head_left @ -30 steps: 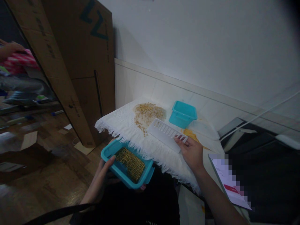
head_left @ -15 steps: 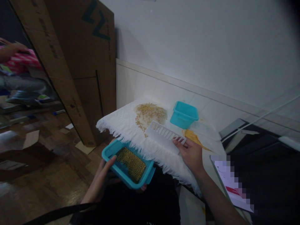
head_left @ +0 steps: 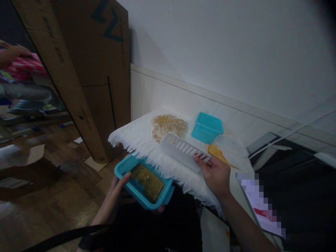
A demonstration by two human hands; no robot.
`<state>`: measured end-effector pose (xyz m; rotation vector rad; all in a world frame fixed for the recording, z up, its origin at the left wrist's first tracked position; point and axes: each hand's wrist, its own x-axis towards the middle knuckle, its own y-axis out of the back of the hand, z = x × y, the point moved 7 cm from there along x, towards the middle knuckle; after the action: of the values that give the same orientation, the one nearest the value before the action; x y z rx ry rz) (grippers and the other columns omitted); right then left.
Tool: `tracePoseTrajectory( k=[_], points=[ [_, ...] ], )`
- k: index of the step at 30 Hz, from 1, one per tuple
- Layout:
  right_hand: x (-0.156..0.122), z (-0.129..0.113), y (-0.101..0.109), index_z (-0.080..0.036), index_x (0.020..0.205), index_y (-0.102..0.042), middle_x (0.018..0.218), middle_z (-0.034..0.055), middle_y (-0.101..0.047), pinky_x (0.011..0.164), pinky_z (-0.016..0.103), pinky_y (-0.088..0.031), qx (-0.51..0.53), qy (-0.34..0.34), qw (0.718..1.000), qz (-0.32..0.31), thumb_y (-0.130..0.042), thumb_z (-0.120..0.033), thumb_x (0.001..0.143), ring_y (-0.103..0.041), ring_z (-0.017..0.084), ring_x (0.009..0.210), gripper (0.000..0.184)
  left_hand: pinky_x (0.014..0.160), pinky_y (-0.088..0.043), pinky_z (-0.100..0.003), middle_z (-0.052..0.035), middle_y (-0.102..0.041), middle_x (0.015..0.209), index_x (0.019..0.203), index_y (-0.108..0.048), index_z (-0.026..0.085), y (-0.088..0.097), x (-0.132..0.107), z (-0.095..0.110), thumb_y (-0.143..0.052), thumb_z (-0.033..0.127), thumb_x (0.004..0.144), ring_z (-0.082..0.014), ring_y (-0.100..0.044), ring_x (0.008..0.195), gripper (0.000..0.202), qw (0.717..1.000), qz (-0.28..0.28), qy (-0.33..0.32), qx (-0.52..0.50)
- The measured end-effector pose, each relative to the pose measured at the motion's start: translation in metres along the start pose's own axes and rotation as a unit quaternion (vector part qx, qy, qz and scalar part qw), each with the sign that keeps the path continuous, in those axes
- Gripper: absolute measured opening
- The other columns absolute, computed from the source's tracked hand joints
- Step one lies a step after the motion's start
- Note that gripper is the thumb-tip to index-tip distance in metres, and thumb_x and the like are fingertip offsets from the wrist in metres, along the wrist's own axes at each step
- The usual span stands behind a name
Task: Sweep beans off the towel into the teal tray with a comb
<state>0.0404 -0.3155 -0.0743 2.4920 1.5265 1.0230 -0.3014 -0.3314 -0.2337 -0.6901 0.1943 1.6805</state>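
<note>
My left hand (head_left: 118, 190) grips the near left rim of a teal plastic tub (head_left: 122, 169), held tilted under the table's front edge. Small round yellow-brown beans (head_left: 148, 182) cover part of the tub's bottom. In my right hand (head_left: 215, 173) is a white slotted plastic piece (head_left: 181, 154), pinched at its right end and resting low over the fringed white cloth (head_left: 131, 134). Loose beans (head_left: 169, 124) lie scattered on the cloth beyond it. A second teal tub (head_left: 207, 127) stands upright at the back of the table; its inside bottom is hidden.
A tall cardboard box (head_left: 105, 80) stands at the table's left. Right of the second tub lies an orange-yellow cloth-like item (head_left: 217, 154). A partly blurred-out flat panel (head_left: 259, 206) sits at the right edge. Another person's arm (head_left: 13, 56) shows at far left.
The slotted piece has shifted slightly toward me and left, off the near beans at the cloth's edge. The held tub has stayed nearly still.
</note>
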Motion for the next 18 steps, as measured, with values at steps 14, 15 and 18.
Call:
tracePoseTrajectory(
  k=[14, 15, 18],
  points=[
    [0.017, 0.009, -0.023, -0.020, 0.082, -0.082, 0.078, 0.0057, -0.084, 0.059, 0.030, -0.059, -0.008, -0.011, 0.999, -0.030, -0.078, -0.053, 0.088, -0.078, 0.025, 0.069, 0.034, 0.084, -0.071, -0.058, -0.0140, -0.083, 0.127, 0.149, -0.057, 0.034, 0.004, 0.006, -0.003, -0.089, 0.072, 0.074, -0.0465, -0.083, 0.109, 0.090, 1.000, 0.010, -0.001, -0.008],
    [0.019, 0.009, -0.025, -0.020, 0.082, -0.082, 0.078, 0.0057, -0.084, 0.059, 0.030, -0.059, -0.005, -0.011, 0.999, -0.031, -0.078, -0.053, 0.087, -0.078, 0.025, 0.069, 0.034, 0.085, -0.071, -0.058, -0.0140, -0.084, 0.127, 0.150, -0.057, 0.034, 0.004, 0.007, -0.003, -0.089, 0.072, 0.073, -0.0465, -0.083, 0.109, 0.091, 1.000, 0.011, -0.001, -0.010],
    [0.023, 0.008, -0.030, -0.019, 0.083, -0.082, 0.077, 0.0053, -0.084, 0.061, 0.030, -0.059, -0.001, -0.011, 0.999, -0.039, -0.078, -0.054, 0.087, -0.078, 0.025, 0.069, 0.035, 0.087, -0.070, -0.058, -0.0134, -0.085, 0.119, 0.155, -0.055, 0.034, 0.008, 0.013, 0.000, -0.091, 0.070, 0.072, -0.0462, -0.083, 0.107, 0.098, 1.000, 0.014, 0.000, -0.016]
  ],
)
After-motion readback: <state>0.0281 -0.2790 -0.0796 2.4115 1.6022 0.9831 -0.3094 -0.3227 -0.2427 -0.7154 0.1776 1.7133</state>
